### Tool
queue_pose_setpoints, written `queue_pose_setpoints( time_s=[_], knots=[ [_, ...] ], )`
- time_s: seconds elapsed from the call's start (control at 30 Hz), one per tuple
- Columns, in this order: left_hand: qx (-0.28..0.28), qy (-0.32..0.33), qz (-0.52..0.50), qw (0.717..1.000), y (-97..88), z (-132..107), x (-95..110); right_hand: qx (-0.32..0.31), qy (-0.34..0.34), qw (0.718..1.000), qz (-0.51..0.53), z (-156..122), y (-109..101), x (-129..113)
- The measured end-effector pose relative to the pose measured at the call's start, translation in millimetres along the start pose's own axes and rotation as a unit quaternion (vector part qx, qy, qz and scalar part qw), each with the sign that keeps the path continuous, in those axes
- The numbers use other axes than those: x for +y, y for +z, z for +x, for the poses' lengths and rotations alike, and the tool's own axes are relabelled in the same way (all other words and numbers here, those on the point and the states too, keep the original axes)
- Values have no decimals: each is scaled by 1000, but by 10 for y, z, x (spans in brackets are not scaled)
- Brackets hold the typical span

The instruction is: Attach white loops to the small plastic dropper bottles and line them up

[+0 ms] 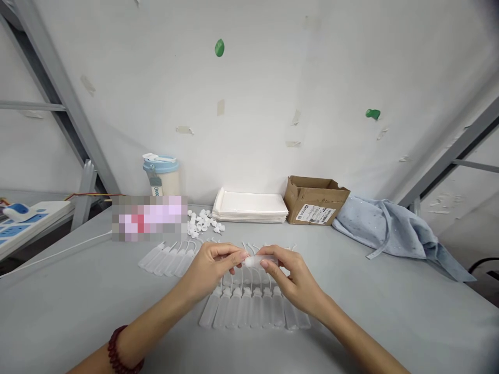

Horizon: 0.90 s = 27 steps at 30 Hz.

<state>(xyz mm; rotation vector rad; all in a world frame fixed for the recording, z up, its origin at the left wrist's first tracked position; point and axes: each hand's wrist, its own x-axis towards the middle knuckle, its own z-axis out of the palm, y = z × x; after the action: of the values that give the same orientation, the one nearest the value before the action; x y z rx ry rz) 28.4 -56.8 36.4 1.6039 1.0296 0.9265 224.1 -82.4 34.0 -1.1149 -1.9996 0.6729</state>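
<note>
A small translucent plastic bottle (255, 261) lies sideways between my hands, above the table. My right hand (292, 275) is closed around its body, thumb in front and fingers behind. At the bottle's whiter left end, my left hand (218, 265) is closed in a pinch; the fingertips hide what is between them. Below my hands, a row of similar bottles (246, 309) lies on the table, thin bent tubes rising from their caps. To the left of my left hand lie more bottles with tubes (169, 259). My hands partly cover others behind them.
Loose white caps (202, 222) lie in a pile behind my left hand. Along the wall stand a blue-lidded tumbler (163, 176), a stack of white sheets (253, 208), an open cardboard box (317, 202) and a blue cloth (390, 228). A white cable (58, 253) crosses the left side.
</note>
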Motion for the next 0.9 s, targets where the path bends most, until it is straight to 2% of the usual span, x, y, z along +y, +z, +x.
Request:
queue_pose_setpoints(
  time_s=[0.23, 0.37, 0.43, 0.5, 0.63, 0.7, 0.77, 0.9],
  knots=[
    [-87, -16, 5, 996, -8, 13, 14, 18, -8, 999, -30, 16, 12, 43],
    [-101, -5, 28, 994, 6, -7, -21, 6, 13, 1000, -8, 22, 15, 30],
    [-76, 35, 65, 994, 30, -23, -46, -2, 38, 999, 16, 30, 16, 27],
    [-44, 103, 121, 986, 57, -37, -72, -14, 70, 996, 47, 40, 18, 35],
    [-7, 242, 214, 946, 81, -41, -120, -42, 125, 985, 114, 59, 25, 59],
    [0, 267, 230, 936, 72, -34, -126, -46, 130, 983, 121, 64, 23, 58],
    [-4, 246, 221, 944, 55, -27, -107, -40, 112, 988, 102, 65, 13, 47],
    [-54, 148, 192, 969, 31, -26, -27, -15, 30, 999, 16, 46, -5, 30]
  ],
)
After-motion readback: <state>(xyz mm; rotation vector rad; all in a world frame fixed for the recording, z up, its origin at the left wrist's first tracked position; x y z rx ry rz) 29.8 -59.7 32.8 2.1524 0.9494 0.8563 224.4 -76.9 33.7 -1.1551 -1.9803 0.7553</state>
